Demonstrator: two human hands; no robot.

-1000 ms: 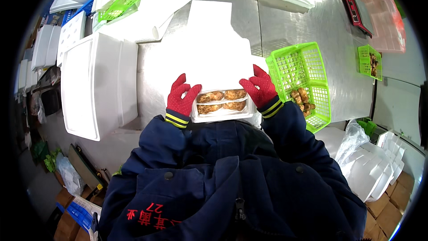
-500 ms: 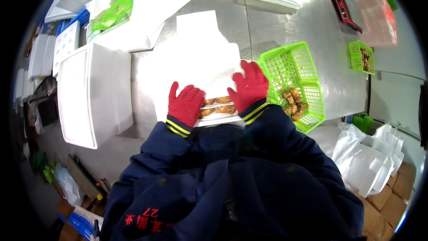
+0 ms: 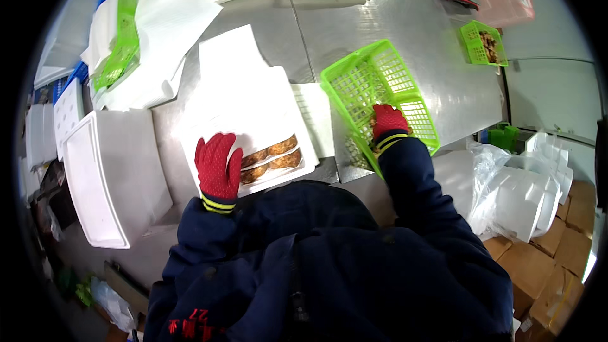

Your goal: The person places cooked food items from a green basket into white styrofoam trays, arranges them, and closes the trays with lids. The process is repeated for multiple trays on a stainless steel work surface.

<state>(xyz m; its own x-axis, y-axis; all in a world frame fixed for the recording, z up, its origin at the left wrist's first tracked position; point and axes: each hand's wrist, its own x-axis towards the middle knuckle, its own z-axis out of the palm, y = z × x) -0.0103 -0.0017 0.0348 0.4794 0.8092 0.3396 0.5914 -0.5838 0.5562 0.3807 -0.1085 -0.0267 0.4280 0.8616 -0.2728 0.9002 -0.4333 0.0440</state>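
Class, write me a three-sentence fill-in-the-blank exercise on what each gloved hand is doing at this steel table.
1. The right hand reaches into the ______ basket.
2. The left hand rests on the white foam ______ holding browned food pieces.
3. Both hands wear ______ gloves.

Missing words: green; tray; red

Gloves on left hand (image 3: 217,166) and right hand (image 3: 387,121): red, yellow-striped cuffs. Basket (image 3: 380,95): bright green lattice. Tray (image 3: 253,126): white; food pieces (image 3: 272,155) golden-brown. Surface (image 3: 405,31): grey metal. Sleeves dark navy.
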